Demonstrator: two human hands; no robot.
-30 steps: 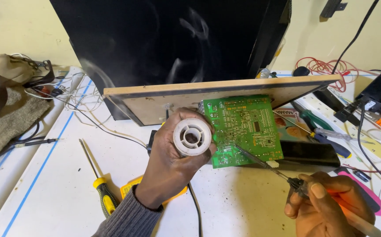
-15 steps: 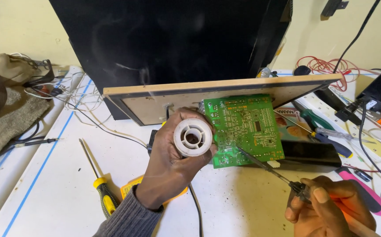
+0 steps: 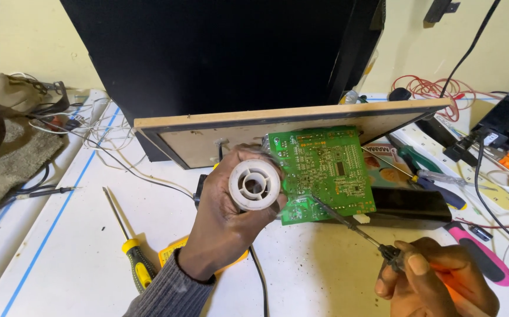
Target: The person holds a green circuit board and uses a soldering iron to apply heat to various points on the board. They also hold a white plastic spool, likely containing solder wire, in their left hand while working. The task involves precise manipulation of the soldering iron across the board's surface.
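Fingers (image 3: 266, 154) of the left hand (image 3: 225, 226) clamp a white spool (image 3: 255, 185); right hand (image 3: 439, 279) grips the soldering iron (image 3: 354, 226). Its tip sits at the green board's (image 3: 325, 170) six o'clock edge (crowded there), so a slip could bridge joints.

Matt white plastic spool (image 3: 255, 185); glossy green circuit board (image 3: 323, 170); raw wooden panel (image 3: 290, 117); thin metal iron tip (image 3: 339, 217).

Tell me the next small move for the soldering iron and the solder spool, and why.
Probably feed solder from the white spool in the left hand to the iron tip. The right hand has the tip on the green circuit board at its lower edge, and the spool sits right beside that spot.
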